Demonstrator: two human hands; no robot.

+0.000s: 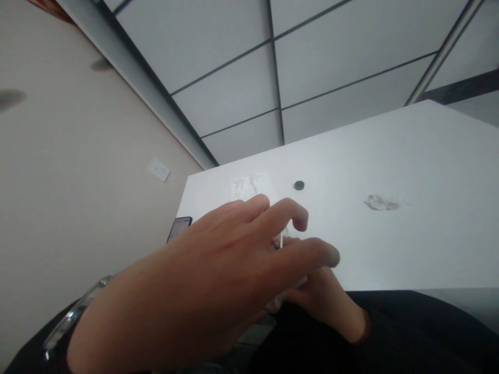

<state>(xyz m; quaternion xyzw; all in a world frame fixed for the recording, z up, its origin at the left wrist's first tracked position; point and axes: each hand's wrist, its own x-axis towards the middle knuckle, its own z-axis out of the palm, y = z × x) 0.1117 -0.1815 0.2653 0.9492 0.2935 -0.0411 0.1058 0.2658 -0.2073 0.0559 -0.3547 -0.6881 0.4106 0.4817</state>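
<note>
My left hand [218, 275] fills the foreground, with a metal watch band [74, 317] on its wrist. Its fingers are curved and close together, and a thin white piece [281, 240] shows between the index and middle fingers. I cannot make out what that piece is. My right hand [331, 306] comes out of a black sleeve [409, 332] just behind and below the left. Its fingers are hidden by the left hand. Both hands hover at the near edge of a white table [390, 244].
On the table lie a small black round disc [299, 185], a clear plastic wrapper [247, 186] and a grey crumpled scrap [384, 202]. A phone [179, 227] with a lit screen rests at the table's left edge. A beige wall with a socket [158, 170] stands to the left.
</note>
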